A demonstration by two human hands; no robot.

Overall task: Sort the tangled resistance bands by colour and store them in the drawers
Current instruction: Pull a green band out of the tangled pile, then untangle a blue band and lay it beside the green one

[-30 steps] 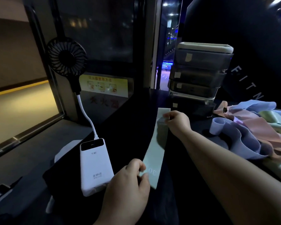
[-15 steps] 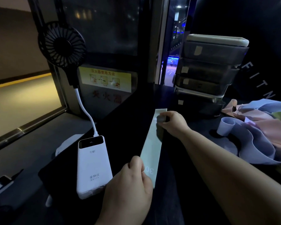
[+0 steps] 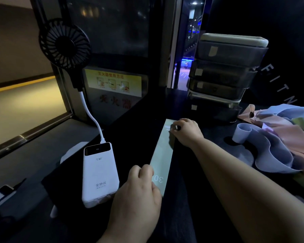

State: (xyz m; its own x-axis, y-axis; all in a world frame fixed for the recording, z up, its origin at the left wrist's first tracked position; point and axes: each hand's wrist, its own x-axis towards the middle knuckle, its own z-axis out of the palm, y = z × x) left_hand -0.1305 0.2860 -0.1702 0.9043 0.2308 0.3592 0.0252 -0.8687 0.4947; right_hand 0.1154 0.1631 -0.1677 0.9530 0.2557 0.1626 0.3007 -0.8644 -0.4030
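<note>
Dark counter (image 3: 139,137): left hand (image 3: 137,195) and right hand (image 3: 188,132) pinch opposite ends of green band (image 3: 162,155), smoothing judged underway; next, fold and carry to drawers (image 3: 225,76) beyond right hand

A dim room: dark table (image 3: 144,123) beneath a black window (image 3: 112,28) and yellow notice (image 3: 112,81).
</note>
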